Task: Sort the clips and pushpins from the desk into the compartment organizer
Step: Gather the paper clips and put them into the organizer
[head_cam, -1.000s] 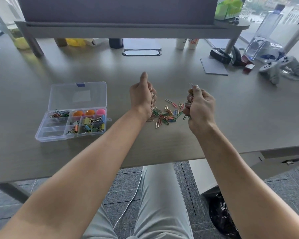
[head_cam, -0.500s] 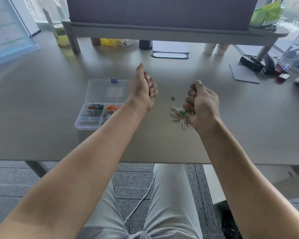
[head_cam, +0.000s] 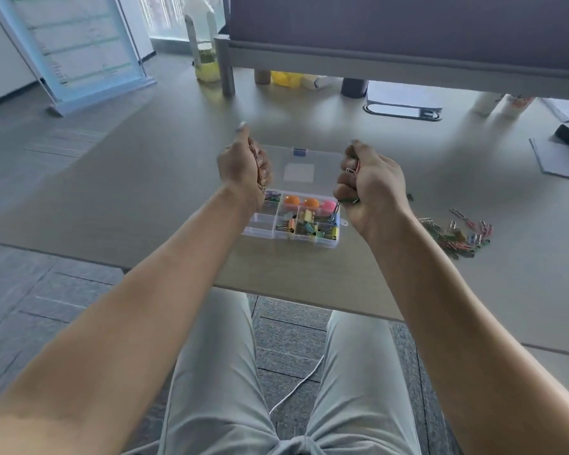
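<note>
Desk (head_cam: 145, 198): both hands raised over organizer (head_cam: 296, 224), left hand (head_cam: 243, 169), right hand (head_cam: 370, 188) each fisted around paper clips (head_cam: 352, 169).

organizer (head_cam: 304, 205) on desk (head_cam: 145, 192), loose clips (head_cam: 457, 236) to its right

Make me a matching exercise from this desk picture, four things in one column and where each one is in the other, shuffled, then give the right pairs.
Things:
1. loose paper clips
2. round pushpins
3. binder clips
4. left hand

Places:
A. front compartments of the organizer
B. raised over the organizer's left end, gripping clips
C. on the desk, right of the organizer
D. back row of the organizer, beside the lid

Pairs: 1-C, 2-D, 3-A, 4-B
</note>
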`<state>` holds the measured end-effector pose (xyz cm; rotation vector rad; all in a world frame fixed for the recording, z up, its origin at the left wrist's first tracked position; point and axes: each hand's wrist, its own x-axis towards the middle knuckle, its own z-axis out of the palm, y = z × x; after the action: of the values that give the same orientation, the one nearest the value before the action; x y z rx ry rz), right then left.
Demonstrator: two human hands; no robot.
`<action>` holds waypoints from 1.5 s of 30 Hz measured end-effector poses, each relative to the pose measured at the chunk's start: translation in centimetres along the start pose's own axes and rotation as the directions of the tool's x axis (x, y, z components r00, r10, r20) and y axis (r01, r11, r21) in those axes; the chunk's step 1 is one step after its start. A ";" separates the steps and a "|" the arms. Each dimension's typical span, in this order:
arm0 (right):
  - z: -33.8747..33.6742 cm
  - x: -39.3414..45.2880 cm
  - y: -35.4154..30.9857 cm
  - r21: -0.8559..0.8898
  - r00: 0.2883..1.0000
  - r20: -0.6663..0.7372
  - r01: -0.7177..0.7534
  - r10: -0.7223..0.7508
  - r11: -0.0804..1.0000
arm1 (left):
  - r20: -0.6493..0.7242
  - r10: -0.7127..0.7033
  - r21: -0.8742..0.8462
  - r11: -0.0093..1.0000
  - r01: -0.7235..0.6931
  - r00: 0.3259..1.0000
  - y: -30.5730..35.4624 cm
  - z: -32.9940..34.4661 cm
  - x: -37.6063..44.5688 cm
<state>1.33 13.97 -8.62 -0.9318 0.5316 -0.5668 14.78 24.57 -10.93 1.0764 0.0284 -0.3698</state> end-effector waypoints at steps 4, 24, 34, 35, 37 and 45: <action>2.9 0.1 1.4 -0.012 0.999 0.034 -0.032 0.033 0.999 | -0.017 0.030 0.054 0.998 -0.029 0.999 0.0 -2.0 0.9; 5.7 0.3 2.4 0.017 0.997 0.059 -0.052 0.051 0.998 | 0.137 0.318 0.405 0.847 -0.346 0.938 -1.6 -1.8 2.8; 5.6 0.0 2.4 0.033 0.997 0.058 -0.049 0.047 0.998 | 0.154 0.252 0.308 0.907 -0.288 0.956 -0.9 -2.1 1.9; 5.7 0.0 2.4 0.029 0.997 0.057 -0.049 0.047 0.998 | 0.154 0.252 0.312 0.905 -0.289 0.955 -0.9 -2.1 1.8; 5.7 -0.1 2.4 0.019 0.997 0.058 -0.048 0.046 0.999 | 0.157 0.255 0.310 0.904 -0.293 0.954 -0.8 -2.2 1.7; 5.6 -0.2 2.4 0.034 0.997 0.060 -0.042 0.040 0.999 | 0.196 0.278 0.287 0.901 -0.326 0.940 -0.6 -2.4 1.0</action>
<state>5.31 18.54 -7.85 -0.8997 0.4849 -0.5086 15.88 26.08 -12.81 1.3438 -0.3422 -0.1730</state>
